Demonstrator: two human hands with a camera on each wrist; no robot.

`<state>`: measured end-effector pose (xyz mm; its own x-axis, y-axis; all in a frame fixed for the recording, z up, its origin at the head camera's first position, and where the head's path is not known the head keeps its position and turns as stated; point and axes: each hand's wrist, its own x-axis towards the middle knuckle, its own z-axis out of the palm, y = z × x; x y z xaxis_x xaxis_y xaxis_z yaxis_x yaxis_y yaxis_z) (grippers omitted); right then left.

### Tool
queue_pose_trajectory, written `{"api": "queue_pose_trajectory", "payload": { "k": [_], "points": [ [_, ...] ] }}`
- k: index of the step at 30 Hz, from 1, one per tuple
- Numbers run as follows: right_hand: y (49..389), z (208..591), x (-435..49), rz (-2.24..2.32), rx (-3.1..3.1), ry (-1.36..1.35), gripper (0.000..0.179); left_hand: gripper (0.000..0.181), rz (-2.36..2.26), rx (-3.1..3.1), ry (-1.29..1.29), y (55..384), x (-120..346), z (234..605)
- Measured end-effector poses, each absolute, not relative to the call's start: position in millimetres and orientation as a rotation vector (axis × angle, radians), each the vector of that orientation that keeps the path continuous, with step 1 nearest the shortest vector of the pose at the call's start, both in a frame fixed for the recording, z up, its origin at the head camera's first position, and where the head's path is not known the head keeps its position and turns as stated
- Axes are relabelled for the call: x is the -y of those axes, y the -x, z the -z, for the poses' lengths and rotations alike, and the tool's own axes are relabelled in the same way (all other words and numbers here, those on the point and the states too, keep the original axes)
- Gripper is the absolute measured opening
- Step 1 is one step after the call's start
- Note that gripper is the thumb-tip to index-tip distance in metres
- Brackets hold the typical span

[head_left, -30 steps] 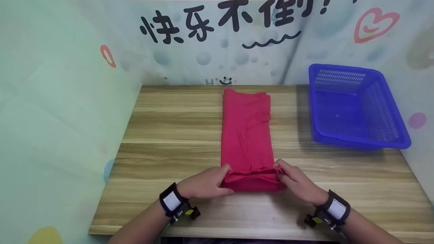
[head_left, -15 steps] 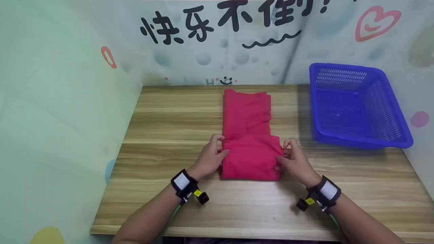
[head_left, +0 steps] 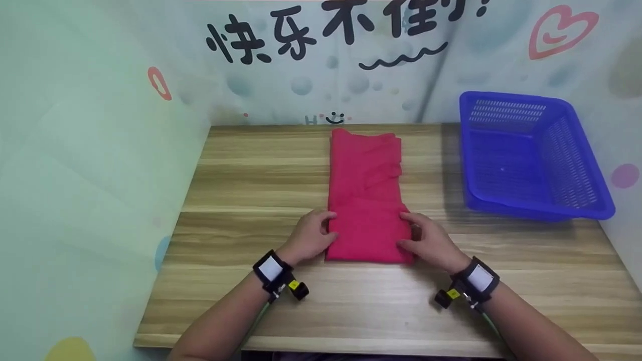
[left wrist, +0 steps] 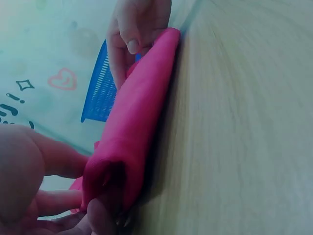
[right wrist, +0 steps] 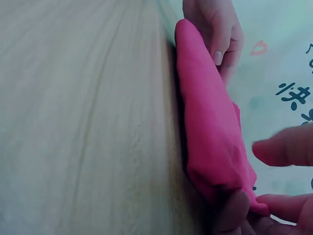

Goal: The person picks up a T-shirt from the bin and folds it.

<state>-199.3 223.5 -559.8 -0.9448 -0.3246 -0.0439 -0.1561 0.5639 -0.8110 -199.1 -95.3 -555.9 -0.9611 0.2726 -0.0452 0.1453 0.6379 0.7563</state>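
A folded red garment (head_left: 368, 230) lies lengthwise on the wooden table, its near end doubled over into a thicker flap; its kind cannot be made out. At the flap's left side my left hand (head_left: 307, 238) grips the edge. The left wrist view shows a finger inside the open end of the fold (left wrist: 117, 147), with others over the top. My right hand (head_left: 435, 243) holds the right side of the flap. In the right wrist view its fingers pinch the corner of the cloth (right wrist: 210, 127), while the thumb stands a little off it.
A blue plastic basket (head_left: 536, 208) with slotted walls stands at the table's back right. Printed walls (head_left: 281, 90) border the back and sides. The wooden table (head_left: 241, 200) extends on both sides of the garment, its front edge close to the person.
Both hands lifted the garment's near end and folded it away from the person. The flap now lies flatter, and the right hand has moved slightly inward onto its edge.
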Motion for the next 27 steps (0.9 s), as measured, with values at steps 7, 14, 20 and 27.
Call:
{"api": "queue_pose_trajectory", "payload": {
  "k": [7, 14, 20, 27],
  "points": [
    [199.3, 562.9, -216.8, 1.117, -2.727, 0.584, 0.092, 0.069, -1.079, -2.712, -0.356, 195.4, 92.7, 554.3],
    [200.4, 561.0, -219.5, 1.045, -2.750, 0.653, 0.088, 0.072, -1.032, -2.733, -0.355, 194.5, 92.1, 551.0],
    [189.6, 541.5, -235.3, 0.884, -2.927, 0.778, 0.075, 0.077, -0.902, -2.862, -0.526, 179.0, 106.4, 535.7],
    [164.5, 534.4, -250.6, 0.487, -3.134, 1.087, 0.100, 0.095, -0.271, -3.009, -0.903, 151.9, 112.3, 531.0]
  ]
}}
